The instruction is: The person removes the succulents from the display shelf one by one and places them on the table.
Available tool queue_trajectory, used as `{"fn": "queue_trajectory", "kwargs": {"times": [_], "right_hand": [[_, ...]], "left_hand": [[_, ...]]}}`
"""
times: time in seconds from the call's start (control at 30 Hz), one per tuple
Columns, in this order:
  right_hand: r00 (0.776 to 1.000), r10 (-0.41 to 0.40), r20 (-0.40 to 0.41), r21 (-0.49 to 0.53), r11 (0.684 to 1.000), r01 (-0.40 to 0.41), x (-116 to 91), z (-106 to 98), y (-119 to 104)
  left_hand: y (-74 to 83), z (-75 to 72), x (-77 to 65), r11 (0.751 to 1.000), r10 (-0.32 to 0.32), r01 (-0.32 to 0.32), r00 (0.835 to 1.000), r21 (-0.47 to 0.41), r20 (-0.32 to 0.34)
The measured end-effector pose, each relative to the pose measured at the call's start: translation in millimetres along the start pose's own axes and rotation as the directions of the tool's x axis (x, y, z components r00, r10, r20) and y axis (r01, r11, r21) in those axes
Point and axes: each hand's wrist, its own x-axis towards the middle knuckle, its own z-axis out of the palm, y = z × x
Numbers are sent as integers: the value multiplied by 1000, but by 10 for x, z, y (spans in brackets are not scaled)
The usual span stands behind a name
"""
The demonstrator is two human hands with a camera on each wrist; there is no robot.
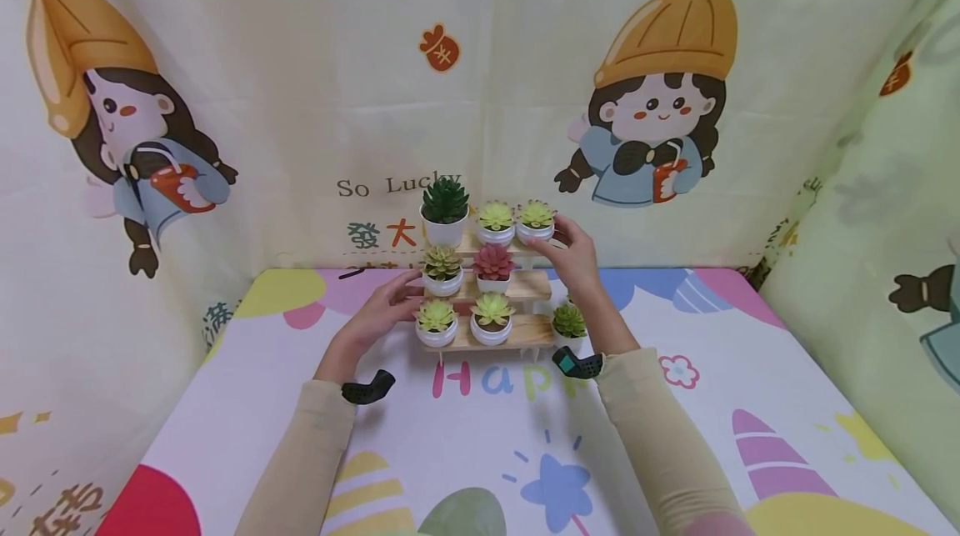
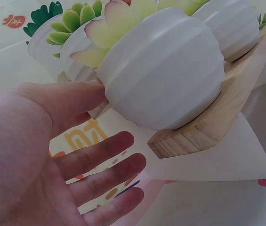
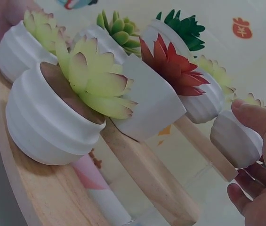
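Note:
A three-tier wooden stand (image 1: 534,329) holds several small potted succulents. At the right end of its top tier, my right hand (image 1: 576,257) pinches a light-green succulent in a white pot (image 1: 536,227); in the right wrist view the thumb (image 3: 253,115) lies on that pot. Beside the stand's left side is my left hand (image 1: 381,308). Its fingers (image 2: 109,176) are spread and hold nothing, while the thumb reaches the white pot (image 2: 163,70) at the bottom tier's left end. A red succulent (image 1: 492,262) stands on the middle tier.
A dark-green potted plant (image 1: 444,207) stands at the top tier's left end. One green potted succulent (image 1: 569,323) sits on the table right of the stand, partly behind the right wrist. A printed cloth (image 1: 262,436) covers the table, and a printed curtain (image 1: 517,36) hangs behind.

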Motion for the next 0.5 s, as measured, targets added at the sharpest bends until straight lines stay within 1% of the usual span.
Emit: {"fn": "queue_trajectory", "kwargs": {"times": [0.23,0.5], "right_hand": [[1000,26,-13,15,1000,-26,1,23,-34],[998,32,-50,24,999,-31,20,37,0]], "left_hand": [[0,-4,1,1000,-10,10,1000,-9,6],[-6,-16,-5,1000,10,-10,1000,-9,19]]}}
